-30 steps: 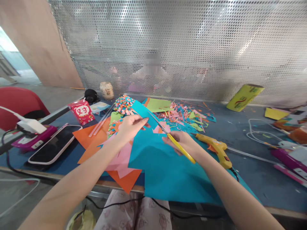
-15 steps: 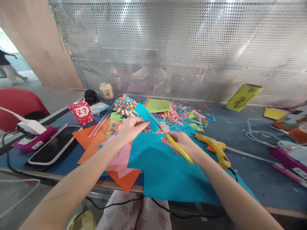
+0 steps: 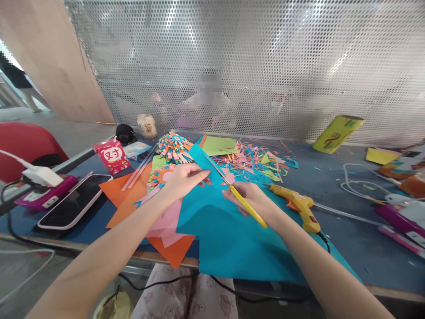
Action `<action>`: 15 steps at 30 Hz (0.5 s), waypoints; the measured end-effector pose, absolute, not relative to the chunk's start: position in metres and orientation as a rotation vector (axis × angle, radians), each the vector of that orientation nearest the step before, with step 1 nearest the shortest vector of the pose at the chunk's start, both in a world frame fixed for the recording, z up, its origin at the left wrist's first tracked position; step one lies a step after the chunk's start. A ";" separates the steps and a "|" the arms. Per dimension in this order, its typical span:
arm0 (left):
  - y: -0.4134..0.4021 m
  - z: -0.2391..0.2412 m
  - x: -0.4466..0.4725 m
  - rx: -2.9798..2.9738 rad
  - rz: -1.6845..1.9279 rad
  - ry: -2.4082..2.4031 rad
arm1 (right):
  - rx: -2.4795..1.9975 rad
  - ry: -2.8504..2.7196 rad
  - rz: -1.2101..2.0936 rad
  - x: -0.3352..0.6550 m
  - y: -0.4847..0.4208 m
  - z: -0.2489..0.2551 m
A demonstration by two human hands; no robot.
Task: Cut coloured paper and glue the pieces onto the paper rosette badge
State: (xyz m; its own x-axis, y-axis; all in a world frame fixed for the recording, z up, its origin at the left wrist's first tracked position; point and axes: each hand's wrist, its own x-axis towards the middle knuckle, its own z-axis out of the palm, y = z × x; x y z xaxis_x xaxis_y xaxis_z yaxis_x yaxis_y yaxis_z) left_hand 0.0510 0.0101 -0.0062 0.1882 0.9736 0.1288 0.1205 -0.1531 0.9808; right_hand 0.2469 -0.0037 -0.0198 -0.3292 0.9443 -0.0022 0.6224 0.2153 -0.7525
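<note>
Pinched between the fingers of my left hand [image 3: 189, 178] is a narrow blue paper strip [image 3: 199, 155], slanting up and away to the left. My right hand [image 3: 247, 195] grips yellow-handled scissors [image 3: 245, 200], whose blades lie along the strip's right edge. Whether the blades are parted I cannot tell. Large sheets of blue paper [image 3: 252, 248] spread out below both hands. Left of them lie pink paper [image 3: 169, 226] and orange paper [image 3: 124, 201]. A fringed paper flower [image 3: 175, 144] in several colours sits behind my left hand, and a second flower [image 3: 163, 176] is partly covered by it.
Paper scraps [image 3: 255, 159] are heaped at the back. A yellow glue gun [image 3: 297, 203] with a cord lies right of my right hand. To the left are a phone [image 3: 75, 201], a purple power strip [image 3: 48, 195] and a red packet [image 3: 112, 154]. A yellow-green roll [image 3: 338, 134] leans at the back right.
The blue strip and my left hand have shifted very slightly to the right. The scissors stay at the strip's edge. A person in the far left background has moved.
</note>
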 end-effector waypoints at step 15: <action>0.011 -0.013 0.052 1.661 1.025 1.044 | -1.428 -2.045 0.914 0.247 0.000 -0.026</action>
State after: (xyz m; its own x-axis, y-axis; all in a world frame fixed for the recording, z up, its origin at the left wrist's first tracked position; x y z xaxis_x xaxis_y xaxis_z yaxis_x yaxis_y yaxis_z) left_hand 0.0521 0.0115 -0.0125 0.3013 0.9367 0.1782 0.1954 -0.2435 0.9500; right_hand 0.2473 0.0002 -0.0255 -0.3402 0.9403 0.0103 0.6194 0.2323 -0.7499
